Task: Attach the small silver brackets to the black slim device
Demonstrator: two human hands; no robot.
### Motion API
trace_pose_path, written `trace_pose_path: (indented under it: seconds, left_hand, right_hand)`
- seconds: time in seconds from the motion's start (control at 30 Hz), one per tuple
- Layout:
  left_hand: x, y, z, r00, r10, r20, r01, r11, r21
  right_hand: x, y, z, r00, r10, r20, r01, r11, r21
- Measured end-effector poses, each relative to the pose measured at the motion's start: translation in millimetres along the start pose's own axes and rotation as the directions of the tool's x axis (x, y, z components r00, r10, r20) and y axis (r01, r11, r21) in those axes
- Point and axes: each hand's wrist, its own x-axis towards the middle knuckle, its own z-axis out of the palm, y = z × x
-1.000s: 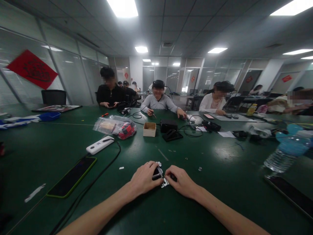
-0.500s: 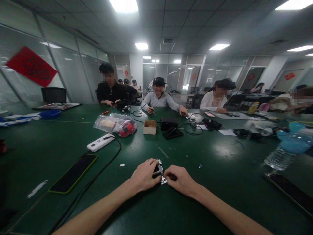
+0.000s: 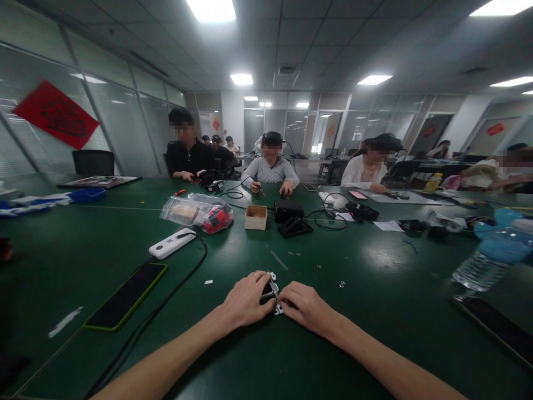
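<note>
Left hand (image 3: 245, 303), right hand (image 3: 306, 307) meeting above green table (image 3: 353, 344), fingers (image 3: 261, 294) clamped on small black-and-silver part (image 3: 271, 291)

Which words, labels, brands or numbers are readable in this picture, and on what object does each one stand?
No text is readable.
Dark characters on the red diamond-shaped paper banner: too blurred.
Small marks on the white rounded power bank: too small.
Marks on the small red wall sign: too small.
</note>
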Motion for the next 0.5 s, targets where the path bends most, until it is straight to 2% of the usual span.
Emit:
trace_pose_path:
  seconds: [0.2, 0.3, 0.4, 0.5]
  left_hand:
    - [-0.1, -1.0, 0.9, 1.000, 0.010, 0.012, -0.010, 1.000, 0.010]
    - [0.0, -1.4, 1.1, 1.000, 0.006, 0.016, -0.007, 1.000, 0.006]
    - [-0.2, -1.4, 0.6, 1.000, -0.004, 0.012, 0.004, 1.000, 0.001]
    - [-0.2, -1.2, -0.2, 1.000, -0.017, 0.007, 0.017, 1.000, -0.009]
  right_hand:
    - [7.6, -1.0, -5.5, 0.984, -0.119, 0.135, 0.145, 0.967, -0.207]
    - [10.1, -1.9, -8.0, 0.974, -0.151, 0.166, 0.191, 0.947, -0.258]
    - [8.0, 0.0, -5.4, 0.984, -0.120, 0.134, 0.147, 0.965, -0.215]
    - [2.5, 3.3, 1.4, 0.999, -0.027, 0.040, 0.030, 0.996, -0.086]
